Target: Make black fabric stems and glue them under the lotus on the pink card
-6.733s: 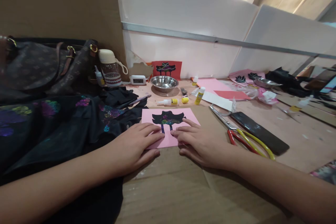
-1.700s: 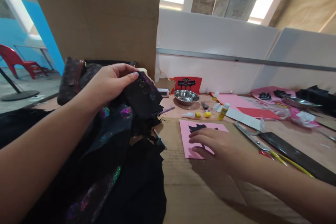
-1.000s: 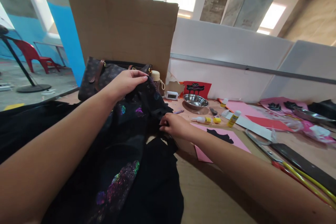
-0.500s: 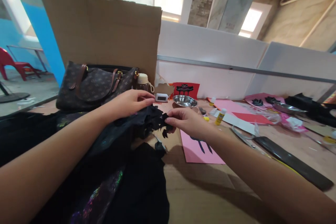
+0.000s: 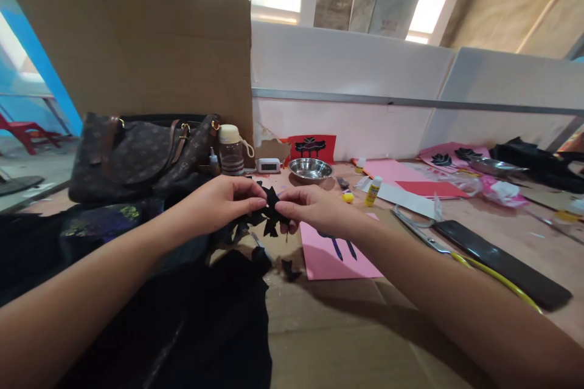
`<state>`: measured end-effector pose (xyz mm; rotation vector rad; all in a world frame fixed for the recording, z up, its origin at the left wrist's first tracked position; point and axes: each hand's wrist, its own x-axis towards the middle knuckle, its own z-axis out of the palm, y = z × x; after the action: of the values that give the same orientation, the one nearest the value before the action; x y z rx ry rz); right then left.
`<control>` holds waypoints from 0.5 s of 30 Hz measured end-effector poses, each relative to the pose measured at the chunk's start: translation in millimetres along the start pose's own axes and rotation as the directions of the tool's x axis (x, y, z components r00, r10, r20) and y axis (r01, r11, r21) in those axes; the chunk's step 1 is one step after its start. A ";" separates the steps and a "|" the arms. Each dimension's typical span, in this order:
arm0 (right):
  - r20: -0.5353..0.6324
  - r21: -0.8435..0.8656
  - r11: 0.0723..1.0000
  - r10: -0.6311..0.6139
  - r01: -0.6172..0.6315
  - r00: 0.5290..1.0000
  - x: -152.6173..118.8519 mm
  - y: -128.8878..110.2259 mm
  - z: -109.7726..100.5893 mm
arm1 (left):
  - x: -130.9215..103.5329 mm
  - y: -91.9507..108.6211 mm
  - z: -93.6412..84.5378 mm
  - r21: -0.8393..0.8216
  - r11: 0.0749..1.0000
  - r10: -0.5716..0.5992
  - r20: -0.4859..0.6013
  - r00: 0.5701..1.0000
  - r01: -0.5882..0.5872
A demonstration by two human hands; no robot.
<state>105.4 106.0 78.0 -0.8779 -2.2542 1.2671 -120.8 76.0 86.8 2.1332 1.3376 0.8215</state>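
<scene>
Your left hand and your right hand met close together over the cardboard sheet, each grip pinching the same jagged black scrap between thumb and fingers. The scrap was held up off the cardboard, between your fingertips, with ragged points hanging below them.

Beneath your right forearm lay the pink card, flat on the cardboard. Two dark legs of its black cut-out showed, while your arm hid most of the rest. A small loose scrap sat just left of the card, and a big spread of black cloth covered the area beneath and beside your left forearm.

Further back on the table, a metal bowl stood in front of a red card that bore another black cut-out. Left of the bowl were a small white clock, a bottle with a cream lid, and a brown bag. A glue bottle stood upright near a yellow cap. To the right, scissors with yellow on the handle lay just beside a dark phone.
</scene>
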 end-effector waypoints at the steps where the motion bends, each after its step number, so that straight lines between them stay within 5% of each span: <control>1: 0.002 -0.005 1.000 0.018 -0.018 1.000 -1.0 0.4 -2.6 | 0.1 -0.4 -1.1 -0.001 1.000 -0.005 -0.004 1.000 0.005; 15: -0.050 -0.124 0.990 0.058 -0.063 0.997 2.4 14.5 -16.6 | 4.5 -9.2 -4.9 0.057 0.998 -0.027 -0.040 0.999 0.029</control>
<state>118.6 123.3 73.9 -1.0174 -2.3072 1.1285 -128.4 84.2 85.0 2.1473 1.4239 0.8264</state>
